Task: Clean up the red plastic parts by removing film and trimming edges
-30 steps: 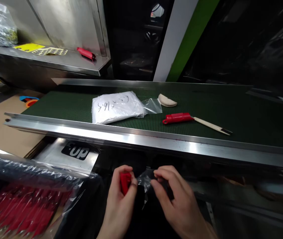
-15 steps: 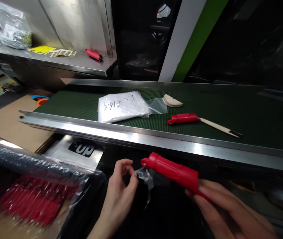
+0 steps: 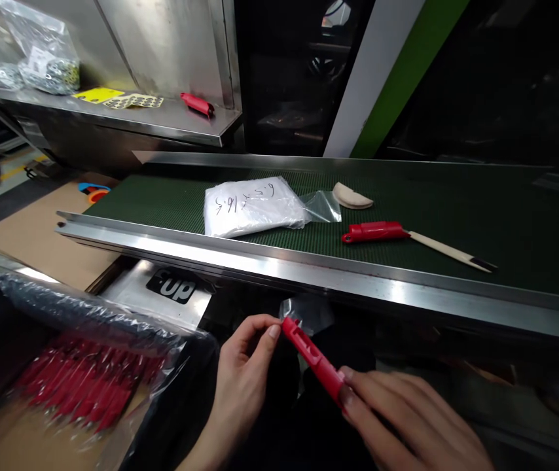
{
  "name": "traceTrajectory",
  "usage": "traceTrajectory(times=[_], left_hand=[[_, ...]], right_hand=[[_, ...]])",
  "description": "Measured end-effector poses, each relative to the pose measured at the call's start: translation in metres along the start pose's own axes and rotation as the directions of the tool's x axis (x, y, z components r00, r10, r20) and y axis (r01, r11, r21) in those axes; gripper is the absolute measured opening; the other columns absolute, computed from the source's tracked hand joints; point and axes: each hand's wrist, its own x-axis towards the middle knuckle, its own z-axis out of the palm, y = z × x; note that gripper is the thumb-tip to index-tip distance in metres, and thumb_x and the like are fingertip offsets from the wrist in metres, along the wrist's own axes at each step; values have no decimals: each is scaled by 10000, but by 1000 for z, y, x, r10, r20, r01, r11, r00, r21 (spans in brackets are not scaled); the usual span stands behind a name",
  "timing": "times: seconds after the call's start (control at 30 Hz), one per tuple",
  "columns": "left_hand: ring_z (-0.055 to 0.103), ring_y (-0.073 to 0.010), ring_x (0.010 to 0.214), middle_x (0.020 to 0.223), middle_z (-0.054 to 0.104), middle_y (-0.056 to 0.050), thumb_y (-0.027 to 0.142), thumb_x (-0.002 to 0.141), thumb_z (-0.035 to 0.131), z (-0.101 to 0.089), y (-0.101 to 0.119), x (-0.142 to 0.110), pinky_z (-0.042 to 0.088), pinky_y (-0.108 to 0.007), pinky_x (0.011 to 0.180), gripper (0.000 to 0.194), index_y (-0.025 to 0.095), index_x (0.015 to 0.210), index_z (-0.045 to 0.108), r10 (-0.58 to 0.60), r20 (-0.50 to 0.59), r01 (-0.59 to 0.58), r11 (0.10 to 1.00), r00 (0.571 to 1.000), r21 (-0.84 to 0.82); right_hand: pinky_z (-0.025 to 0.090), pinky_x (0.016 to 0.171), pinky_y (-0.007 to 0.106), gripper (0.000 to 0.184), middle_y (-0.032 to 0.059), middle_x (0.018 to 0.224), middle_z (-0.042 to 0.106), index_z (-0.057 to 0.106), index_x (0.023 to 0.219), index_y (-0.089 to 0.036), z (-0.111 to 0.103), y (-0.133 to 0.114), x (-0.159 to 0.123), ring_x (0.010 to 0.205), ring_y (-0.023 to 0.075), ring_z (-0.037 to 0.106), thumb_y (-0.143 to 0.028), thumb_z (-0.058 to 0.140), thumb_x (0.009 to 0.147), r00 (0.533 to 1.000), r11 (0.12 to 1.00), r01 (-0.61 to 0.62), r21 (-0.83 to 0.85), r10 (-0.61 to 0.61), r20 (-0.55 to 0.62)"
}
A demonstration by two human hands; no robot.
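Observation:
My right hand [image 3: 407, 418] grips a red plastic handle [image 3: 313, 356] low in the view, below the conveyor rail. Its free tip points up and left toward my left hand [image 3: 247, 379]. My left hand pinches thumb and forefinger at that tip, next to a small clear plastic bag [image 3: 304, 313] whose mouth sits just above. On the green belt [image 3: 456, 209] lies another red-handled tool with a pale wooden blade [image 3: 407, 237], a white packet marked in pen [image 3: 252, 206] and a cream curved piece [image 3: 351, 197].
A plastic-lined box of several red handles [image 3: 83, 383] stands at lower left. The steel rail [image 3: 309, 271] runs across in front of me. A steel shelf [image 3: 127, 114] at upper left carries bags, yellow stickers and one red handle [image 3: 197, 104]. Cardboard lies on the floor at left.
My right hand swung the red handle down and left, so its tip now meets my left fingertips at the clear bag. The view shifted slightly left.

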Motion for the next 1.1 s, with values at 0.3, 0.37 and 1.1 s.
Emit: traceTrajectory(times=[0.3, 0.37, 1.1], left_hand=[[575, -118, 819, 881, 599, 20, 224, 944, 550, 0, -21, -8, 448, -214, 743, 119, 243, 890, 654, 288, 28, -289, 947, 957, 141], [579, -111, 835, 911, 597, 22, 188, 945, 544, 3, -27, -13, 452, -211, 752, 124, 253, 936, 649, 364, 0, -359, 916, 931, 179], [577, -149, 797, 884, 574, -52, 55, 922, 464, 11, -32, -40, 500, -262, 691, 183, 181, 980, 584, 542, -4, -524, 814, 840, 249]], right_hand=[[490, 744, 328, 341, 15, 907, 763, 682, 921, -160, 18, -4, 3, 774, 160, 722, -36, 366, 956, 999, 999, 37, -5, -37, 8], [515, 725, 306, 217, 21, 828, 758, 683, 910, -143, 27, -14, 3, 727, 158, 719, -46, 488, 915, 996, 999, -36, 39, 39, -81], [597, 808, 293, 292, 48, 1044, 725, 701, 1095, -240, 54, -10, -29, 1025, 209, 670, -106, 546, 887, 991, 957, -128, 261, 136, -12]])
